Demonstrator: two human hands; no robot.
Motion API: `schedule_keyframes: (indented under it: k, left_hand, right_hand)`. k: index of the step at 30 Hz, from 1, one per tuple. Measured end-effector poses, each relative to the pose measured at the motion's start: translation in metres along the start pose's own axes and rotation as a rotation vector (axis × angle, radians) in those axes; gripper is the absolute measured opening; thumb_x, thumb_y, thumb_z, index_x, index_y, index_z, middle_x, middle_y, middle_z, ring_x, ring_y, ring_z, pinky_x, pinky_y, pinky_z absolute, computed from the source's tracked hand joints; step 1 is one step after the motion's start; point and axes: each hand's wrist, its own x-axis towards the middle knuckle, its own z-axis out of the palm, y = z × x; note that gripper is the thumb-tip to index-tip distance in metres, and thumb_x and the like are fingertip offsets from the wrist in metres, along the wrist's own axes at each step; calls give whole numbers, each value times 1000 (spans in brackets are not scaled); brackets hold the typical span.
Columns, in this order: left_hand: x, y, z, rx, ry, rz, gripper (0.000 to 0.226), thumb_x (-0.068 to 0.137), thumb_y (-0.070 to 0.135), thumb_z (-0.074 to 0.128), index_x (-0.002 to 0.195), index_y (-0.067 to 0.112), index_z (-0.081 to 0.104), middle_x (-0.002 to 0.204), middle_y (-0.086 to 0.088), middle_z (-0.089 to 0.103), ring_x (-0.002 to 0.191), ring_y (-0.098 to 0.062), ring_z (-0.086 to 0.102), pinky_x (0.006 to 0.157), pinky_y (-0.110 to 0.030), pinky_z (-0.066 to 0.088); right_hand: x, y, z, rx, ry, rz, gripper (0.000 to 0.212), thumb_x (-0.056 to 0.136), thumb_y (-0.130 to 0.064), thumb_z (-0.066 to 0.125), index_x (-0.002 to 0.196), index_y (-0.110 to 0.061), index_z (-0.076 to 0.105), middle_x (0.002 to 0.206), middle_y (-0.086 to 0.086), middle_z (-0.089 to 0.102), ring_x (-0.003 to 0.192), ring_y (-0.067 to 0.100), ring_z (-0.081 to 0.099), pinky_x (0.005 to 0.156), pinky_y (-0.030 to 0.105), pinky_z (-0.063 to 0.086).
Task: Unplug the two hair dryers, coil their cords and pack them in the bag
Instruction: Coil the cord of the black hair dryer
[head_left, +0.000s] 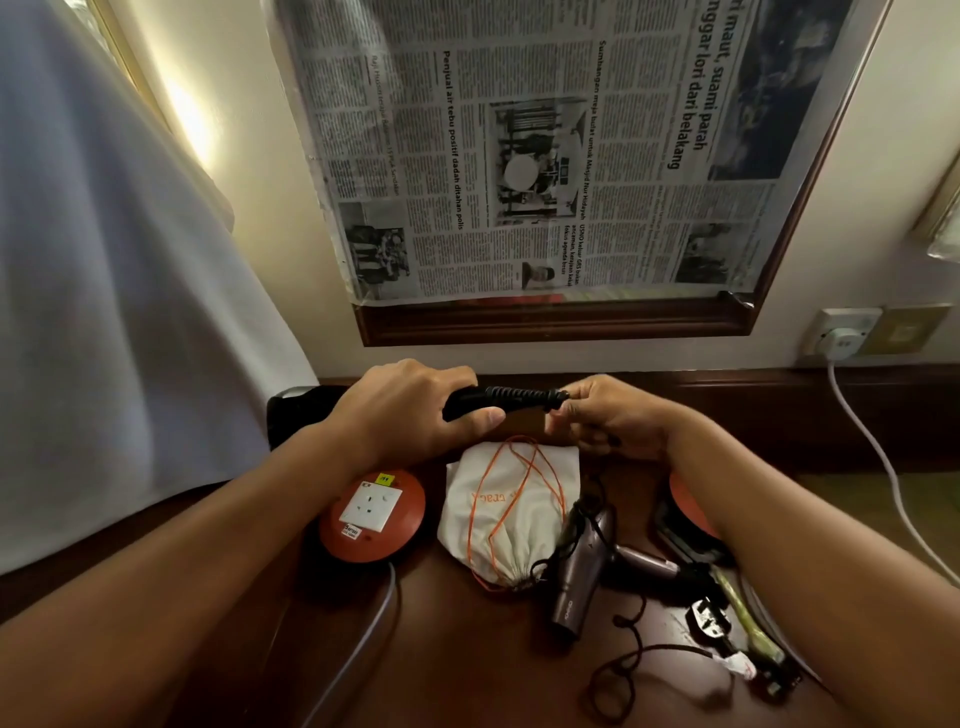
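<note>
My left hand (410, 410) grips the handle of a black hair dryer (470, 402) held above the table, its body hidden under the hand. My right hand (608, 418) pinches the ribbed cord collar (519, 393) at the handle's end. Below them lies a white drawstring bag (506, 514) with orange string. A mauve hair dryer (584, 569) lies folded on the table to the bag's right, its dark cord (631, 654) trailing loose toward the front, with a black plug (709, 618) nearby.
An orange extension reel (371, 514) with a white socket sits left of the bag; a second orange reel (688, 506) shows behind my right forearm. A white adapter (841, 340) is plugged into the wall socket, its cable hanging. A white curtain (104, 286) fills the left.
</note>
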Motion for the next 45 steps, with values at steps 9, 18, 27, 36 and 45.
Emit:
schedule_keyframes:
  k: [9,18,27,36,45]
  left_hand:
    - [-3,-3,-3,164,-134,42,63,83,79,26,114,31,53,86,4,66,74,-15,59,63,-32,50]
    - [5,7,2,310,-255,-18,56,86,74,33,116,29,51,82,6,54,71,-15,54,60,-31,47]
    - [20,-5,15,243,-241,-167,55,88,73,31,111,29,54,87,4,57,73,-17,52,58,-32,39]
    - [24,-10,31,177,-99,-282,56,89,71,30,113,26,53,98,-3,65,90,-25,62,68,-36,45]
    - [24,-11,38,120,-1,-319,60,88,73,26,113,26,53,91,-2,65,84,-22,62,65,-35,48]
  right_hand:
    - [0,-49,-6,-259,106,-71,12,80,-14,70,81,-2,68,46,-4,50,36,5,33,37,17,23]
    - [-4,-71,12,-737,278,-227,6,80,-17,75,81,-11,76,65,-5,70,57,-2,60,57,17,49]
    - [-11,-51,36,-949,506,-375,14,87,-21,65,90,-12,76,79,4,73,75,15,66,70,29,51]
    - [-24,8,77,-522,668,-298,41,94,-13,55,135,-11,51,131,1,58,125,9,50,101,15,37]
    - [-24,42,102,211,547,-218,27,101,-10,39,114,-16,62,62,7,44,46,9,33,41,20,26]
